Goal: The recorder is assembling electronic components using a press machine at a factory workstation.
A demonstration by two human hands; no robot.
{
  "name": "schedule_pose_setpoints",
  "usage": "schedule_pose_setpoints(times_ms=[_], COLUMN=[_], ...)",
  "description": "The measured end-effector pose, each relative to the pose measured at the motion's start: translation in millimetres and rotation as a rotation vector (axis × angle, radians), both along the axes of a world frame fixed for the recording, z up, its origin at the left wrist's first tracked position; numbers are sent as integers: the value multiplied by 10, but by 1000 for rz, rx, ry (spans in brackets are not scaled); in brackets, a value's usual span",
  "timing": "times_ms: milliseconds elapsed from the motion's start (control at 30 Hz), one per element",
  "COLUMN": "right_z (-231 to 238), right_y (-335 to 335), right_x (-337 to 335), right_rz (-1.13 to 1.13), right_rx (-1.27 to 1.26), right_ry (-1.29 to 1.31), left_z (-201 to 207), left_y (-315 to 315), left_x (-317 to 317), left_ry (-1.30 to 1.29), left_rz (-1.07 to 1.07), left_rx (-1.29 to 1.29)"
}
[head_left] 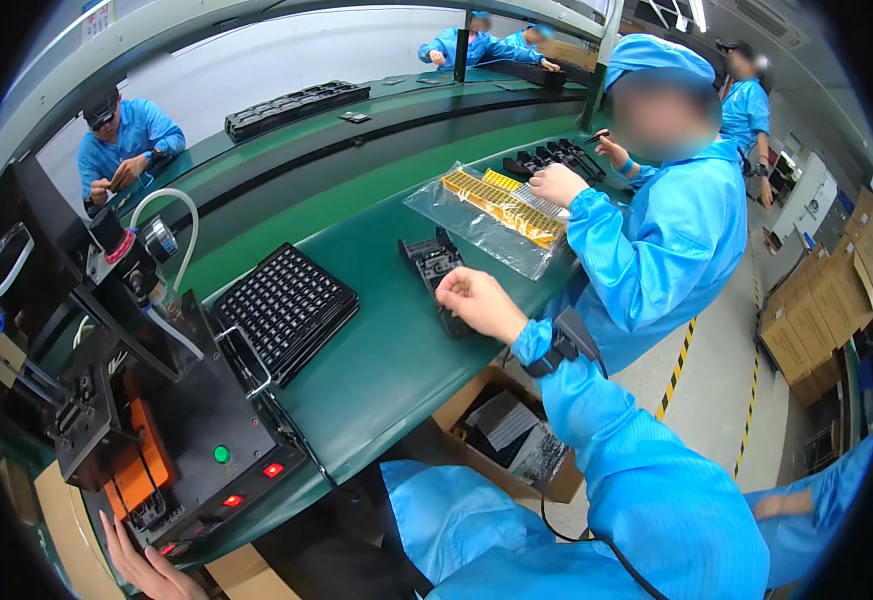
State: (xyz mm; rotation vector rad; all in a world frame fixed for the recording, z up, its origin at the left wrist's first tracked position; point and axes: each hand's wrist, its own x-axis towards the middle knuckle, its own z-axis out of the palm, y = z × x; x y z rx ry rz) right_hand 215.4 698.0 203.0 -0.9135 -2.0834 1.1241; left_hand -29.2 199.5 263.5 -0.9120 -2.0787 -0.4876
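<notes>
My right hand (480, 304) is over the near end of a black moulded plastic frame (434, 258) on the green bench. Its thumb and fingers are pinched together; whatever lies between them is too small or hidden to make out. At the lower left, my left hand (144, 568) lies with fingers stretched out, beside the front of a black bench press (211, 430). The press has an orange block (144, 460) in its bed and dark parts (151, 508) at that block's near end, close to my left fingertips.
A stack of black grid trays (286, 315) stands between press and frame. A co-worker (656, 220) sits at the right, by yellow strips (501, 205) on a clear bag. Below the bench edge is an open carton (561, 480). A conveyor (286, 180) runs behind.
</notes>
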Motion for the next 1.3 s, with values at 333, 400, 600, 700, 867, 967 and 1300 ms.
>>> schedule_pose_setpoints(times_ms=[333,400,600,700,867,967,1300], right_z=[407,433,586,613,571,501,532], right_y=[-329,-218,-59,-39,34,125,183], right_x=[38,87,91,35,-85,-146,-168], right_rz=[52,71,81,94,187,297,321], right_rx=[-9,-46,-35,91,397,594,661], right_ry=[103,113,4,-101,-159,-181,-280], left_z=[-180,-201,-243,-255,-253,-245,-264], left_y=[-174,-194,-250,-237,-232,-235,-238], left_x=[-143,-162,-199,-203,-200,-195,-215], left_ry=[-135,-123,-109,-116,-119,-112,-110], left_rz=[91,90,121,116,124,130,141], left_rx=[-72,-73,-80,-66,-72,-68,-74])
